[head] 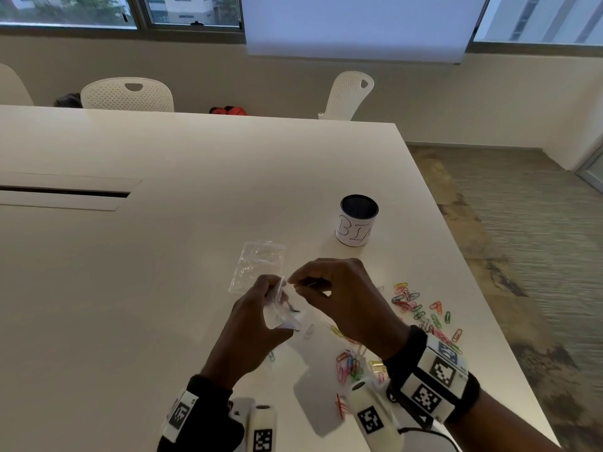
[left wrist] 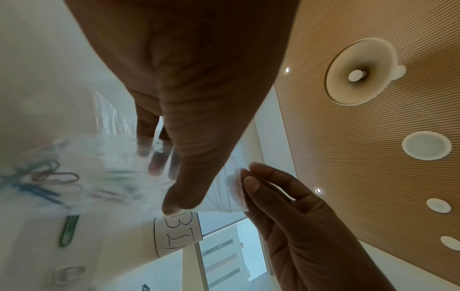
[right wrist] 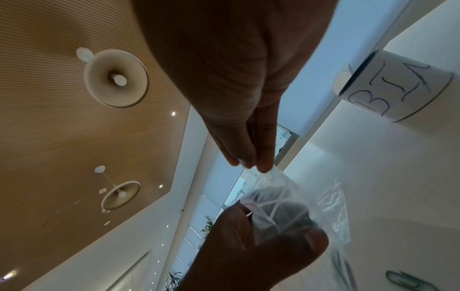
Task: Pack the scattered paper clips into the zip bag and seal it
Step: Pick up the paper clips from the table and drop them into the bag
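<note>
My left hand point(head: 261, 308) grips a small clear zip bag point(head: 281, 311) above the white table; its thumb point(left wrist: 184, 189) and fingers curl round the plastic. A few coloured clips show through the bag point(left wrist: 82, 177). My right hand point(head: 329, 288) pinches the bag's top corner point(right wrist: 270, 173) between thumb and fingertips point(right wrist: 263, 165). Scattered coloured paper clips point(head: 421, 308) lie on the table to the right of my hands, and another bunch point(head: 350, 365) lies under my right wrist. One green clip point(head: 271, 355) lies by my left hand.
A second clear zip bag point(head: 257, 265) lies flat just beyond my hands. A black cup with a white label reading BIN point(head: 357, 221) stands farther back right. The table's right edge point(head: 463, 272) runs close past the clips. White chairs point(head: 127, 94) stand behind the table.
</note>
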Demonstrator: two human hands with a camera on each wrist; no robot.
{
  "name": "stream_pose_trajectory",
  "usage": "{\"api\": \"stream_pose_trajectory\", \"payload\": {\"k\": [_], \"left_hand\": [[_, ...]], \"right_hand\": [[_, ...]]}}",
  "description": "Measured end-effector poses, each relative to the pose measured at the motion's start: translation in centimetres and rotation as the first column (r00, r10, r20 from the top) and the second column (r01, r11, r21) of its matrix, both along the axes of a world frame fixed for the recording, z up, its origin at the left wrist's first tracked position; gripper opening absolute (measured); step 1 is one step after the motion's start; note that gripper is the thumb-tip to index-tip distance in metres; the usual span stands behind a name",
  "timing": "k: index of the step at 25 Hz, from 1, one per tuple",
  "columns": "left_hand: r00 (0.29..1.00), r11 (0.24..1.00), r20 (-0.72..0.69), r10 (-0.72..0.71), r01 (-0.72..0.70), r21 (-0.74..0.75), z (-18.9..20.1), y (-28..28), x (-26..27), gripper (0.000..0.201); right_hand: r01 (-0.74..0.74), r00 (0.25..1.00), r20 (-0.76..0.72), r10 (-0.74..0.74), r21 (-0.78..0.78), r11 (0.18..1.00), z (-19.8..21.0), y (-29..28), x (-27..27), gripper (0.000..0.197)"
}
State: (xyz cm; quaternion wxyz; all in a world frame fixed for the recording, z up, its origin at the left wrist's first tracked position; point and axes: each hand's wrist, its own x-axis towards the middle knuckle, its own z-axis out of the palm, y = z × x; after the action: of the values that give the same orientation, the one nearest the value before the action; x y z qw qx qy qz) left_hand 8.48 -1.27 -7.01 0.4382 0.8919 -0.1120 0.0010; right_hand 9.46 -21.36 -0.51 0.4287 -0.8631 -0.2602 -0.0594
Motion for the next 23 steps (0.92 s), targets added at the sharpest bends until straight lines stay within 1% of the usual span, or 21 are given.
{"api": "stream_pose_trajectory", "payload": {"k": [3,4,5,7,9,11,14,15,17,20,23], "left_hand": [[1.0,1.0,0.008,0.012,-0.011,-0.021,0.0,0.4,-0.1,0.062],[1.0,0.999,0.011,0.024,-0.024,-0.037,0.0,0.5,-0.1,0.06],[0.999,0.998,0.009,0.04,-0.039,-0.048,0.1,0.8,-0.2,0.059],[0.998,0.996,0.006,0.068,-0.067,-0.058,0.3,1.3,-0.5,0.059],[0.996,0.994,0.011,0.089,-0.088,-0.059,0.3,1.9,-0.6,0.06],[0.994,0.993,0.025,0.102,-0.101,-0.063,0.3,2.5,-0.6,0.062],[0.994,0.993,0.028,0.102,-0.1,-0.067,0.4,2.7,-0.6,0.062],[0.995,0.993,0.028,0.097,-0.095,-0.068,0.4,2.6,-0.6,0.062],[0.996,0.994,0.029,0.087,-0.085,-0.07,0.3,2.2,-0.6,0.061],[0.996,0.994,0.035,0.079,-0.075,-0.082,0.2,1.7,-0.5,0.06],[0.998,0.994,0.022,0.062,-0.06,-0.09,0.2,1.1,-0.2,0.06]], "right_hand": [[0.098,0.995,0.002,-0.098,0.039,0.994,-0.2,-0.9,0.8,0.015],[0.118,0.993,-0.007,-0.117,0.028,0.993,-0.7,-1.3,1.2,0.014],[0.104,0.994,-0.028,-0.104,-0.014,0.995,-1.3,-1.8,1.5,0.014],[-0.023,0.994,-0.112,0.004,-0.175,0.984,-3.0,-2.0,1.8,0.017],[-0.162,0.977,-0.19,0.101,-0.337,0.927,-4.8,-1.5,1.7,0.023],[-0.252,0.962,-0.208,0.18,-0.408,0.878,-6.1,-0.6,1.8,0.031],[-0.353,0.935,-0.226,0.275,-0.496,0.793,-7.0,0.2,2.1,0.041],[-0.376,0.926,-0.241,0.29,-0.52,0.767,-7.0,0.1,2.2,0.04],[-0.401,0.916,-0.254,0.311,-0.536,0.743,-7.0,-0.7,2.3,0.029],[-0.384,0.921,-0.27,0.28,-0.519,0.764,-6.8,-3.2,2.3,0.009],[-0.317,0.943,-0.267,0.197,-0.543,0.778,-6.5,-6.1,2.4,0.008]]}}
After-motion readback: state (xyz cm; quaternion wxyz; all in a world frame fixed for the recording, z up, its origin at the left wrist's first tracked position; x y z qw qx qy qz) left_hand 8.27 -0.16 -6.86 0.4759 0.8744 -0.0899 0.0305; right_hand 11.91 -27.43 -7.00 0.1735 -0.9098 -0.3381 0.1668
